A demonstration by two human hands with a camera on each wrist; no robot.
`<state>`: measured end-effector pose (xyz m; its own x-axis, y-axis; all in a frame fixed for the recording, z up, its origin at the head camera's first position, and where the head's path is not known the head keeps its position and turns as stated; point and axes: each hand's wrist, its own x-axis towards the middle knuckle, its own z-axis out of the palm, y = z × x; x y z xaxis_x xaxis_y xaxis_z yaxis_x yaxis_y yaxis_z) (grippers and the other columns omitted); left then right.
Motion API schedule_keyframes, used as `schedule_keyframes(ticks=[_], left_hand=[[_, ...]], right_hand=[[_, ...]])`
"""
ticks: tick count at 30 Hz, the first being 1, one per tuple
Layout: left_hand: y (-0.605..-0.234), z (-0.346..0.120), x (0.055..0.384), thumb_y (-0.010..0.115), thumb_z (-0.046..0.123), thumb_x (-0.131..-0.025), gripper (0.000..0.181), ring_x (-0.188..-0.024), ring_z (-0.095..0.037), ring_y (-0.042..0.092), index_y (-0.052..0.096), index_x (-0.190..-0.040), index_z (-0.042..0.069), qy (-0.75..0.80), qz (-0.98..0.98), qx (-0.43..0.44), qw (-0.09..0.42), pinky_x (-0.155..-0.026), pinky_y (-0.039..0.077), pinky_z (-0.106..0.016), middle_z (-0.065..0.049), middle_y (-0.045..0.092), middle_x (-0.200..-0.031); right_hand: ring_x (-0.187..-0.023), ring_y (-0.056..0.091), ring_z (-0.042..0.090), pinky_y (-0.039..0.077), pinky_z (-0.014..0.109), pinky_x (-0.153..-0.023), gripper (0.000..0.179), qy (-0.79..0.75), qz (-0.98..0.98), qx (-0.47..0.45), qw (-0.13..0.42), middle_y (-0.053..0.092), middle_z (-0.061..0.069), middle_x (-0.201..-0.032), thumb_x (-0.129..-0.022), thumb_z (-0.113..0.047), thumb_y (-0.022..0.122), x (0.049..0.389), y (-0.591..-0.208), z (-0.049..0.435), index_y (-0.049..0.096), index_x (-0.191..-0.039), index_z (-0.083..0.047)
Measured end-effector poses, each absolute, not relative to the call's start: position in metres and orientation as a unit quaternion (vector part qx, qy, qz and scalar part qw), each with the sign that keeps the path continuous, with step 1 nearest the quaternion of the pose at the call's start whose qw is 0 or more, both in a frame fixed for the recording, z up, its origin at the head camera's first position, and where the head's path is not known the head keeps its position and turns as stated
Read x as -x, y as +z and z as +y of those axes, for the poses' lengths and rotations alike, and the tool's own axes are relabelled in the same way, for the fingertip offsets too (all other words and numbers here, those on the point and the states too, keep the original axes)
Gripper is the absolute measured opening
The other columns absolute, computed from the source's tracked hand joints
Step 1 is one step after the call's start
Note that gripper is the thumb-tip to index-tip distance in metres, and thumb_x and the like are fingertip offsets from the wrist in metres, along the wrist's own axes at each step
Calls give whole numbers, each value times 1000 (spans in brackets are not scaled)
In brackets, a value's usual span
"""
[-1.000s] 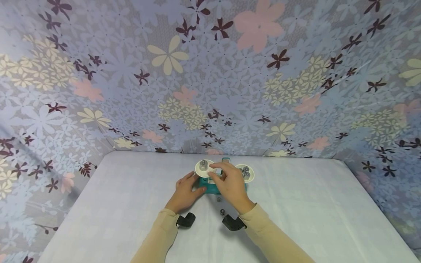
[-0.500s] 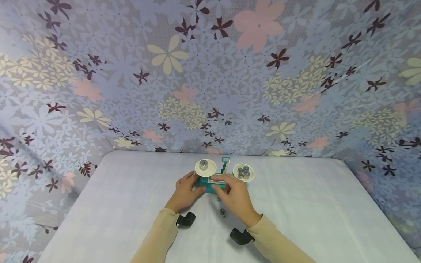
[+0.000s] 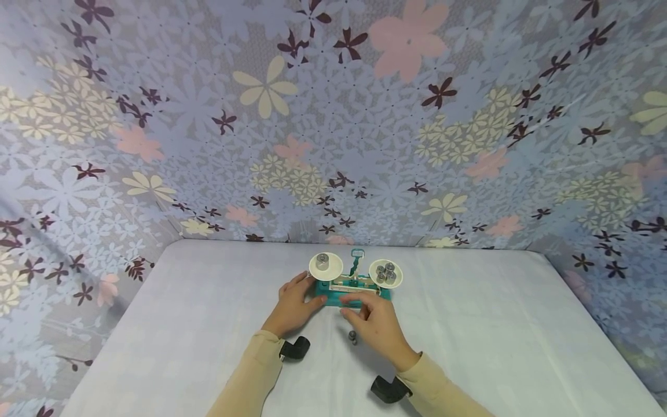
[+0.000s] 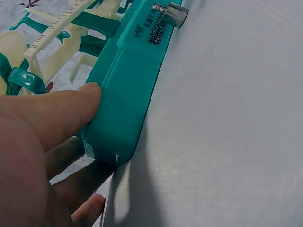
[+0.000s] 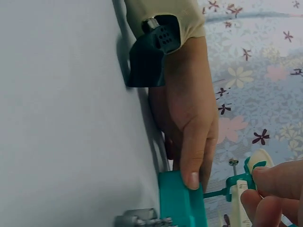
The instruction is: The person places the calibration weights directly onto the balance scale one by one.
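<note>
A green student balance stands on the table with two cream pans. One larger metal weight sits on the left pan; several smaller weights are grouped on the right pan. My left hand grips the left end of the green base, thumb on top and fingers at its end, also seen in the left wrist view. In front of the base hovers my right hand, thumb and index finger apart with nothing visible between them. Two small weights stand on the table below that hand.
A pale cloth covers the table. Behind its far edge rises a floral wall. Black wrist cameras jut inward from both sleeves, close to the tabletop.
My right hand has drawn back from beside the left pan toward me, uncovering the beam, pointer and right pan. A small weight before the base is now hidden behind it. My left hand stays.
</note>
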<state>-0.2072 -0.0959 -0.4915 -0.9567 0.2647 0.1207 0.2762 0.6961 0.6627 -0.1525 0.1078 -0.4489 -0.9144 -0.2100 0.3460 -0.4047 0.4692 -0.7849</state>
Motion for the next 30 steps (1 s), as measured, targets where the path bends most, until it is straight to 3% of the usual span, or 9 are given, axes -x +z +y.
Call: schedule_keyframes(ticks=[30], left_hand=[[-491, -95, 207, 58, 41, -89, 62, -136, -23, 25, 42, -140, 10, -357, -922, 149, 7, -108, 13, -50, -6, 46, -139]], right_hand=[[-42, 39, 5, 34, 20, -40, 16, 465, -875, -134, -26, 50, -5, -52, -83, -23, 70, 142, -475, 126, 71, -98, -17]])
